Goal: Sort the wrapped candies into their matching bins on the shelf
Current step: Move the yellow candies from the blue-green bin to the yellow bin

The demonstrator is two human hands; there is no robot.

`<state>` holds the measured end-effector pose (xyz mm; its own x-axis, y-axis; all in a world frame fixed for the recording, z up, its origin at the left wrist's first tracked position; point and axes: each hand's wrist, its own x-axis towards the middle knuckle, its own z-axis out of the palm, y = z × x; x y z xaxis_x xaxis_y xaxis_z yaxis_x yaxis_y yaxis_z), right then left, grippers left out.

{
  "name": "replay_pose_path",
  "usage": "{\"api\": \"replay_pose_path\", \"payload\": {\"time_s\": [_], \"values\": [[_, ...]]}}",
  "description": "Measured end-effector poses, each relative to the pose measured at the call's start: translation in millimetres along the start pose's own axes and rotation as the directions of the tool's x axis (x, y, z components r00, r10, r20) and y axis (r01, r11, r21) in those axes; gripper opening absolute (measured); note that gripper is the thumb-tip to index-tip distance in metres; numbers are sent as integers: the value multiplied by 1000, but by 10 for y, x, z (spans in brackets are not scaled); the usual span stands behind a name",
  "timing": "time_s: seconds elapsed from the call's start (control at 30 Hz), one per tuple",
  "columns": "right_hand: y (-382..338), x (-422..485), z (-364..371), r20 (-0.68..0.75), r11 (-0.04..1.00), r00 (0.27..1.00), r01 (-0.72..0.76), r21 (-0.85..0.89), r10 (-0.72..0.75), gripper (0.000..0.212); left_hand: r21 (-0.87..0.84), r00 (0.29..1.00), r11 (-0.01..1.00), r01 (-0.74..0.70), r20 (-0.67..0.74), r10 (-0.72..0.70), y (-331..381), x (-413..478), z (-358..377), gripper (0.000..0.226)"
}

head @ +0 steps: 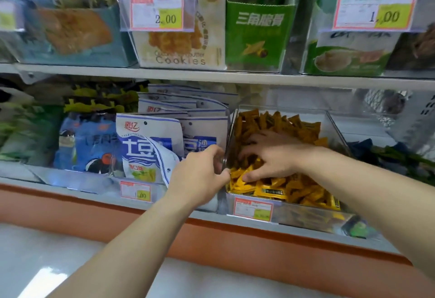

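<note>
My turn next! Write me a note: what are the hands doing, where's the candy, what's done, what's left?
Left hand: grips the left wall of the clear bin.
Right hand: rests, fingers spread, on the yellow wrapped candies inside that bin.
Done: this bin is already heaped with them.
Left: probably check the heap for strays and move any to their own bins.

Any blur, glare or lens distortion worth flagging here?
Head view: motion blur softens the price tags; glare on the clear bin and floor; wide-angle bowing tilts the shelf edge; left hand, right hand and yellow candies read fairly sharp.
</note>
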<state>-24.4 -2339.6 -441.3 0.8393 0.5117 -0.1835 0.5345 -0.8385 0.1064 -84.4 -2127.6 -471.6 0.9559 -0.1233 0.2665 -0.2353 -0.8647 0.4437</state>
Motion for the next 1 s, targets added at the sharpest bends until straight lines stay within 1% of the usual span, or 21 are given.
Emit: {"api": "replay_pose_path", "payload": {"time_s": [0.03,0.17,0.27,0.4,0.47,0.5,0.57,0.6,0.63,0.67,0.7,0.77,0.8,0.87,1.0], "values": [[67,-52,11,-12,1000,1000,1,10,-1,74,-17,1000,1000,7,-3,-7,-16,10,4,37],[308,-303,56,30,995,998,-61,78,58,88,-55,1000,998,17,12,-17,-45,34,18,35],[355,-419,22,32,987,994,-106,118,102,90,-61,1000,998,13,13,-12,-49,38,22,35],[285,-428,-48,71,994,992,-103,35,100,81,-79,1000,997,11,28,-9,-47,36,20,34],[231,-364,-132,102,997,992,-76,24,73,84,-87,1000,996,8,23,-6,-43,31,20,34],[191,-303,-196,97,997,994,-51,56,45,85,-86,1000,996,5,20,-4,-39,27,20,34],[83,-124,-315,6,994,999,47,104,-48,76,-80,1000,997,-1,18,2,-32,20,19,34],[19,-18,-345,-46,992,994,106,75,-102,68,-74,1000,997,-2,18,4,-27,17,22,35],[-39,82,-362,-60,989,988,146,20,-144,64,-67,1000,998,-4,16,5,-23,13,23,35],[-85,166,-362,-30,986,987,160,-39,-161,64,-61,1000,998,-6,12,6,-17,9,29,36],[-110,237,-341,33,985,989,149,-90,-146,68,-57,1000,998,-8,5,9,-15,5,36,36],[-114,331,-265,156,981,985,102,-162,-77,83,-52,1000,999,-14,-9,14,-13,1,43,35],[-101,356,-233,193,980,980,78,-185,-41,90,-53,1000,998,-17,-11,16,-8,-1,43,35],[-79,392,-201,244,979,970,36,-199,14,100,-54,1000,998,-23,-10,23,4,1,40,35],[-94,450,-164,318,988,946,-10,-153,58,111,-44,1000,999,-24,-8,24,3,-8,38,35]]}}
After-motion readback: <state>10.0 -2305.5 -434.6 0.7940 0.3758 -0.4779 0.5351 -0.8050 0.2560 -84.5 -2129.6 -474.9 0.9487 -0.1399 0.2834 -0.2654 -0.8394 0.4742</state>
